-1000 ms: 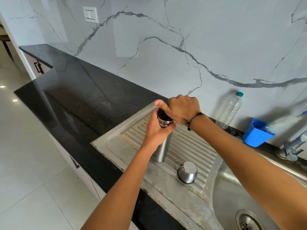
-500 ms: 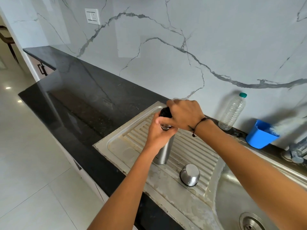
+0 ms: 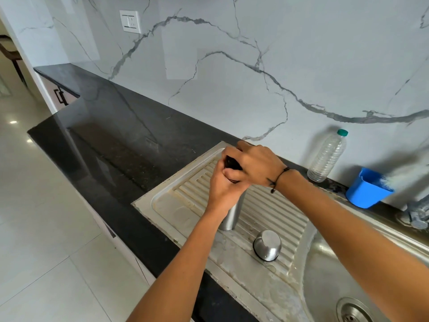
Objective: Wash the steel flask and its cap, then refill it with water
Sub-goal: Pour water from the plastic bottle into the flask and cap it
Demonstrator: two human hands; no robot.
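The steel flask [image 3: 233,211] stands upright on the ribbed draining board [image 3: 176,205] of the steel sink, towards its far left part. Only the lower body of the flask shows; the upper part is covered by both hands. The left hand [image 3: 226,189] wraps round the flask's neck from the near side, fingers curled about it. The right hand [image 3: 257,165] comes in from the right and closes over the top, its fingers curled round a dark stopper [image 3: 232,163], of which only a sliver shows between the two hands. Whether the stopper is seated or loose cannot be told. A dark thread band [image 3: 279,176] circles the right wrist.

The steel cap [image 3: 267,245] sits mouth-down on the draining board, just near and right of the flask, apart from it. The sink basin's drain [image 3: 351,311] is cut off at the bottom right edge. Against the far wall stand a clear plastic bottle [image 3: 327,156] with a green lid and, right of it, a blue tub [image 3: 366,189]. The tap [image 3: 417,214] at the right edge is blurred and partly out of frame.
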